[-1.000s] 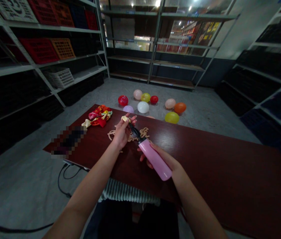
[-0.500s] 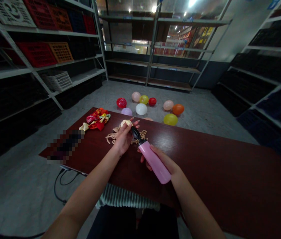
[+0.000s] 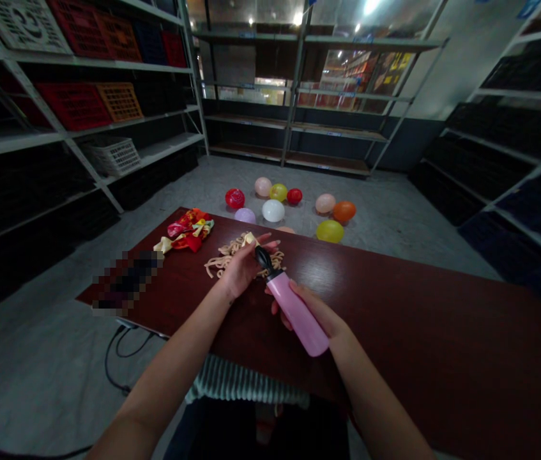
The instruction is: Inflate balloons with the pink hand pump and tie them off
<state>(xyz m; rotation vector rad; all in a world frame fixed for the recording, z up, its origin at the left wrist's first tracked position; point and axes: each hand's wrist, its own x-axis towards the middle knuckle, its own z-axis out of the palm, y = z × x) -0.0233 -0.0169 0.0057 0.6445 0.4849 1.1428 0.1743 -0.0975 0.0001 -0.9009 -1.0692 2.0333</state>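
My right hand (image 3: 306, 303) is wrapped around the pink body of a balloon pump (image 3: 297, 313), which tilts up and away to the left. Its black nozzle end (image 3: 264, 257) points at my left hand (image 3: 246, 265). A small pale cream balloon (image 3: 250, 238) shows above the left thumb, held at the nozzle; the hand partly hides it. The other fingers of that hand stretch out to the right. Under and behind them lies a heap of beige long balloons (image 3: 225, 259) on the table.
The dark red table (image 3: 395, 319) runs off to the right. Several uninflated balloons (image 3: 188, 230) lie at its far left, near a blurred dark object (image 3: 129, 281). Inflated balloons (image 3: 273, 210) rest on the floor beyond. Shelves with crates (image 3: 76, 105) stand around, and cables (image 3: 112, 358) hang at the left.
The cream balloon looked rounder and larger before; now less of it shows. My left fingers have spread further right. The pump has hardly moved.
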